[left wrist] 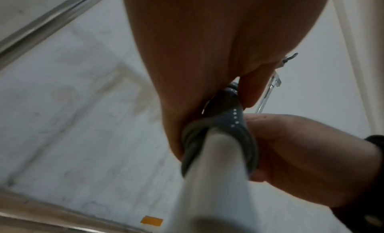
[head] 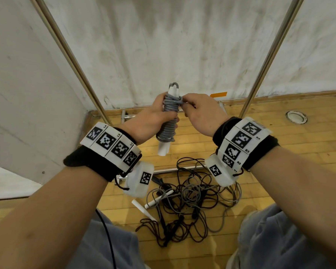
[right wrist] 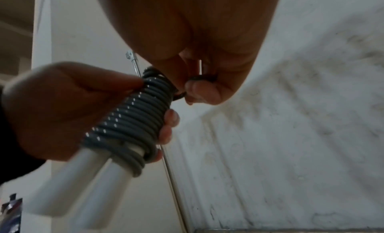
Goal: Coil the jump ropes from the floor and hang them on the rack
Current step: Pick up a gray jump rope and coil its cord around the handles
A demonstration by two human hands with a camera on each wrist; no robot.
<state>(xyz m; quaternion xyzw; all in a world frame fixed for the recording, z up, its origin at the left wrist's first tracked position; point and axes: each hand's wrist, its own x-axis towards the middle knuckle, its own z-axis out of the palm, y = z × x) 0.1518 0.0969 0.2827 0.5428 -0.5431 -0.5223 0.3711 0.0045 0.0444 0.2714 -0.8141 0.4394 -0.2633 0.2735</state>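
Observation:
A grey jump rope is wound in tight turns round its two white handles, held upright in front of the wall. My left hand grips the wound bundle round its middle. My right hand pinches the rope's end at the top of the coil. In the left wrist view the coil and a white handle fill the centre. More jump ropes, grey and black, lie tangled on the wooden floor below my hands.
Two metal rack poles rise at left and right, with the rack's base bars on the floor. A white wall stands behind. A round floor fitting sits at the right. My knees frame the rope pile.

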